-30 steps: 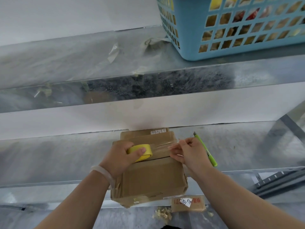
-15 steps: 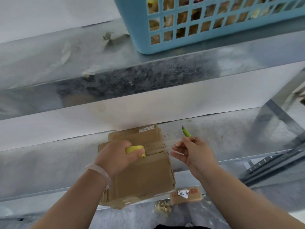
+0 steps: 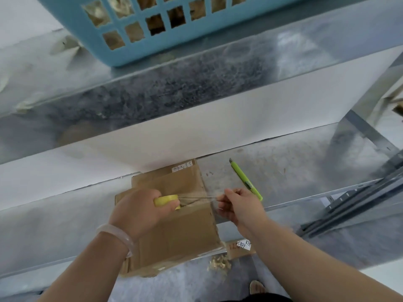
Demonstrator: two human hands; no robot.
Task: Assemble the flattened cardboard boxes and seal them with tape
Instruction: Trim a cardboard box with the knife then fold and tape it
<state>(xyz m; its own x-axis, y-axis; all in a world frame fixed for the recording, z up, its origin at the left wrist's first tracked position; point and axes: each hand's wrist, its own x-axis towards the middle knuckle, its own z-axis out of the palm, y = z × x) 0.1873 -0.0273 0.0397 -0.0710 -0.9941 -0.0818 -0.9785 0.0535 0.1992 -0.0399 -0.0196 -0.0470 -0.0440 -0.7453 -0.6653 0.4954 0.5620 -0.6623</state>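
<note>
A brown cardboard box [image 3: 183,234] lies on the metal shelf [image 3: 294,171], its near end hanging over the shelf's front edge. My left hand [image 3: 139,211] grips a yellow roll of clear tape [image 3: 166,200] over the box's top seam. A strip of clear tape [image 3: 197,198] stretches from the roll to the right. My right hand [image 3: 238,207] pinches the strip's free end just past the box's right edge.
A green utility knife [image 3: 245,179] lies on the shelf right of the box, by my right hand. A blue plastic basket [image 3: 139,46] stands on the upper shelf. A labelled cardboard piece [image 3: 239,247] and scraps lie on the floor below.
My right hand has drawn the tape end further right, off the box top and past its edge. The knife is uncovered. The camera has tilted down.
</note>
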